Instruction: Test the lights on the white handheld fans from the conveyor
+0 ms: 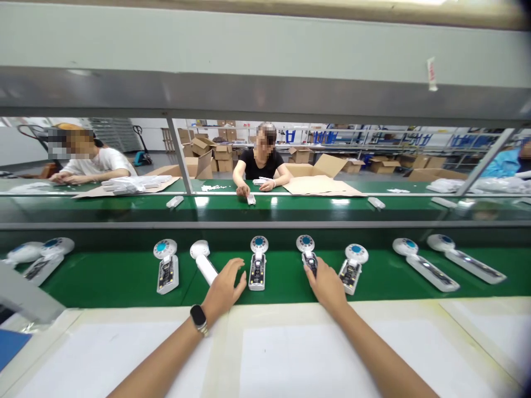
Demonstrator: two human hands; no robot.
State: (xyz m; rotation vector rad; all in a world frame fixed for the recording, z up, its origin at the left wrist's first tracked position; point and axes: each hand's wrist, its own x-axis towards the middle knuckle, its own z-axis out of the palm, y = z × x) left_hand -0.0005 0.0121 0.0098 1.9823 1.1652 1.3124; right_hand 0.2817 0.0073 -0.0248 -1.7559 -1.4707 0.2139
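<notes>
My right hand is closed around the body of a white handheld device with a round, blue-centred head and an exposed circuit board, on the green belt. My left hand, wearing a watch, hovers with fingers apart. It lies between a white device turned face down, whose lower end it partly covers, and an upright-facing device with its board showing. Close to my right hand's outer side rests another open-bodied device. Farther left sits one more device.
More devices lie along the green belt at both ends. A white-topped ledge runs in front of me. Beyond a metal rail, small white parts ride another green belt, and a co-worker handles white pieces. A shelf spans overhead.
</notes>
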